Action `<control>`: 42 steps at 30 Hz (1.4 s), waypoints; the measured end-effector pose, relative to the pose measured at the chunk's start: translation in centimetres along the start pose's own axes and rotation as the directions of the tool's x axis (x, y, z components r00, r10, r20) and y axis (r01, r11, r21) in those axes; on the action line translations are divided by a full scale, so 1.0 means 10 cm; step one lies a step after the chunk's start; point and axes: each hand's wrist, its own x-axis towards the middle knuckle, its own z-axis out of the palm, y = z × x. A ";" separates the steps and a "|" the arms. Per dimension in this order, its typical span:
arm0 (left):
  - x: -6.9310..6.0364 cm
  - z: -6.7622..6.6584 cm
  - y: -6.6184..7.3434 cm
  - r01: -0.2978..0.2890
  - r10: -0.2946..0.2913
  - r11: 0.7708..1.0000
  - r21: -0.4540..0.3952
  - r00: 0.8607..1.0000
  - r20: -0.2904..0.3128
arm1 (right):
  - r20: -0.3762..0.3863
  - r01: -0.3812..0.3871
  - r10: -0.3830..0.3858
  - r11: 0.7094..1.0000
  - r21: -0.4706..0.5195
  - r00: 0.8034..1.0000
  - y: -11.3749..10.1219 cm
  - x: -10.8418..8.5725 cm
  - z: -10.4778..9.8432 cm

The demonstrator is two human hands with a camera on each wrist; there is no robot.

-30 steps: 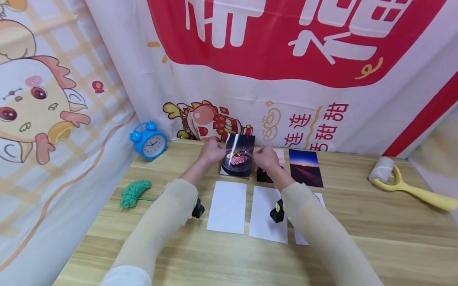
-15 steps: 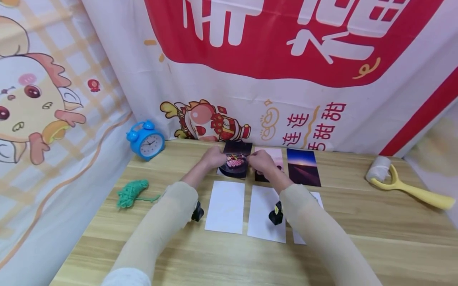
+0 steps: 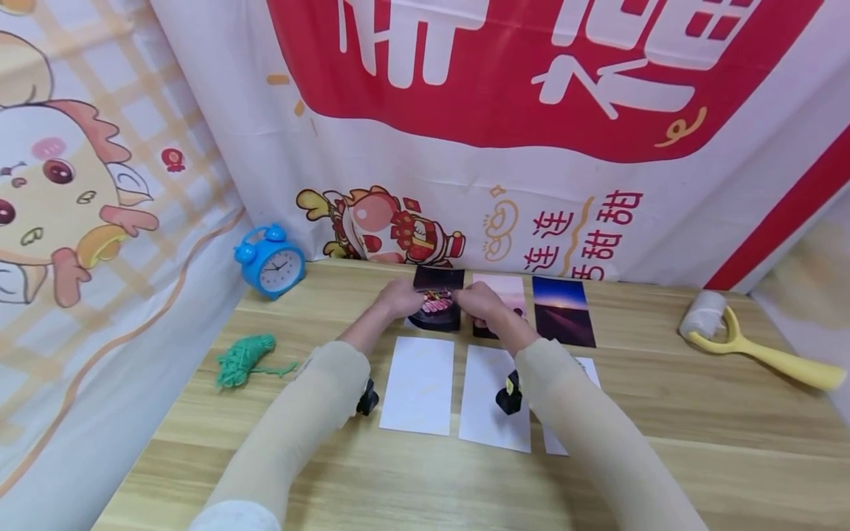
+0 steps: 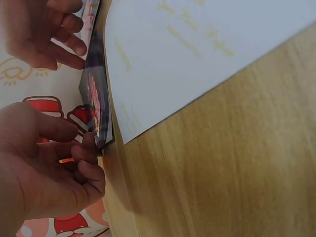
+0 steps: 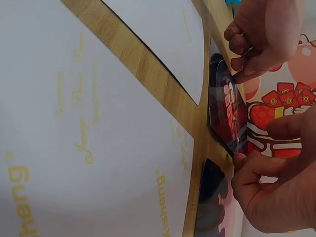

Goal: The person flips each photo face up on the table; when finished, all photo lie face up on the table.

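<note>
A dark glossy photo of food [image 3: 436, 301] lies at the back of the wooden table, left of two other photos. The left hand [image 3: 400, 298] pinches its left edge with curled fingers, and the right hand [image 3: 481, 302] holds its right edge. In the left wrist view, the left hand [image 4: 54, 160] has thumb and fingertips at the corner of the photo [image 4: 95, 106], which bends slightly. The right wrist view has the right hand [image 5: 279, 177] touching the opposite edge of the photo [image 5: 227, 103] with thumb and forefinger. Something pale shows beneath its lower left edge.
Pink photo [image 3: 510, 290] and sunset photo [image 3: 564, 311] lie to the right. White sheets [image 3: 417, 385] form a nearer row, one partly under the right forearm. A blue alarm clock [image 3: 273, 262] and green yarn [image 3: 243, 360] are left; a yellow-handled roller [image 3: 764, 350] is right. A printed curtain hangs behind.
Both hands have lowered the food photo, which stood more raised and now lies flatter against the table. The head view has shifted slightly.
</note>
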 end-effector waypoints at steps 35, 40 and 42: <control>-0.40 0.35 0.65 -0.293 0.252 0.862 0.413 0.956 0.153 | -0.076 0.073 -0.059 0.977 0.200 0.995 0.34 -0.60 -0.42; -0.61 0.52 0.79 -0.368 0.293 0.825 0.428 0.927 0.233 | -0.017 0.064 -0.062 0.981 0.182 0.998 0.65 -0.86 -0.42; -0.67 0.62 0.87 -0.409 0.325 0.808 0.425 0.910 0.258 | -0.027 0.073 -0.070 0.987 0.143 0.997 0.79 -0.96 -0.46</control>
